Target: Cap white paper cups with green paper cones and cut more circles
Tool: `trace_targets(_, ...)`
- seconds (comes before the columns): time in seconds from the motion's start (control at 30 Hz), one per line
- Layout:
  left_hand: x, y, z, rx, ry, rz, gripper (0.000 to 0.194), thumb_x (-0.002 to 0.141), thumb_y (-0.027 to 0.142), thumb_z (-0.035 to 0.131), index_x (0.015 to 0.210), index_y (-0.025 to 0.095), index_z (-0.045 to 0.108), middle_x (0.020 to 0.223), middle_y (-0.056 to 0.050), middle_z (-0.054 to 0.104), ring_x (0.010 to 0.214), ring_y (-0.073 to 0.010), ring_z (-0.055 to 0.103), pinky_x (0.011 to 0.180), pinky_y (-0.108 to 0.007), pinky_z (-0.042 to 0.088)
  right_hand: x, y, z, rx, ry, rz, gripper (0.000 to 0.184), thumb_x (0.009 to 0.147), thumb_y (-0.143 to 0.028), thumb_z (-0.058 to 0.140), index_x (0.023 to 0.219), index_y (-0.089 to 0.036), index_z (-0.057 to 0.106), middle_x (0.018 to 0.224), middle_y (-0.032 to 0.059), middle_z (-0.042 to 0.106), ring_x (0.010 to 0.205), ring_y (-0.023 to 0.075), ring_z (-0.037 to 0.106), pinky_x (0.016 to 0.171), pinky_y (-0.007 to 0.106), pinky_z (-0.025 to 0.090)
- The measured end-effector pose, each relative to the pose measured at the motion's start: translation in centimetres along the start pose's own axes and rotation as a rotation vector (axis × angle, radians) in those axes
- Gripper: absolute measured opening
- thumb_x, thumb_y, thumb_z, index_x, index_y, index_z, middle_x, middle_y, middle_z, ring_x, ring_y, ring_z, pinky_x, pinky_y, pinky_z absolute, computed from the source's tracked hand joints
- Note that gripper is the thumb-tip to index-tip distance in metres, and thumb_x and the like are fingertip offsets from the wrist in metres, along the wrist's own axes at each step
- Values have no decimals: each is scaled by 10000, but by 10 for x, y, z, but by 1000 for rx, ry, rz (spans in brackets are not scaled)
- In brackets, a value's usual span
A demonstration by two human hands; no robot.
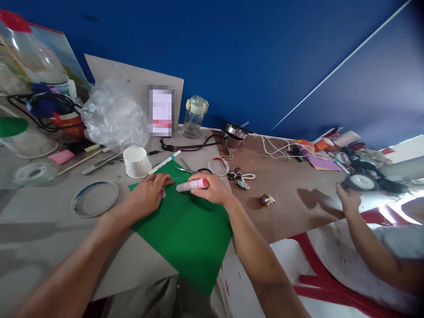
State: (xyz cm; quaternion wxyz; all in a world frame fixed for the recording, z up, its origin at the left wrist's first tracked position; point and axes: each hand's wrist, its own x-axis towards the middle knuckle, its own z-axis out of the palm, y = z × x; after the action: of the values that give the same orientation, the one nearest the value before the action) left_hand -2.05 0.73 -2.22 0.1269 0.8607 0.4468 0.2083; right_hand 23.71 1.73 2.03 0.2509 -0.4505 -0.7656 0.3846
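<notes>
One right hand (212,187) closes around a pink-ended glue stick (191,185) above a green sheet (185,238). One left hand (153,191) rests half-curled on the sheet; its hold cannot be told.

Green sheet (185,234), pink-ended tube (190,185)

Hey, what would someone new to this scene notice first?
Probably the bright green sheet in the middle, its near corner hanging over the table edge. On it, the right hand holds a pink-ended tube, with the left hand at the sheet's left side. Behind, the deep blue wall fills the top, and a crumpled clear plastic bag sits at back left.
</notes>
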Motion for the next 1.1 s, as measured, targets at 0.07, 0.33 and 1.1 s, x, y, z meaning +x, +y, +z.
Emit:
trace_targets(0.07, 0, 0, 0, 14, -3, -7, 343, 906, 65, 373, 1203, 158, 516, 1149, -169, 746, 1091, -305, 688, 936, -461, 547, -1, -1, 0, -22, 8, 1, 269, 750, -249, 716, 1010, -184, 738, 906, 19, 718, 775, 152, 599, 754, 272, 434)
trace_targets(0.33, 2, 4, -1, -38, -39, -65, 297, 937, 150, 466, 1226, 160, 535, 1183, -156, 747, 1170, -326, 659, 990, -507, 509, -1, -3, -2, 17, -44, 7, 274, 754, -241, 706, 1021, -185, 732, 926, 18, 713, 774, 148, 588, 752, 273, 435)
trace_targets(1.1, 4, 6, 4, -1, -48, -94, 504, 898, 178, 527, 1400, 196, 490, 1229, -103, 742, 1225, -322, 619, 1034, -503, 473, -1, -7, 1, -57, -60, -39, 244, 753, -248, 733, 992, -200, 748, 906, 19, 735, 768, 158, 615, 761, 281, 451)
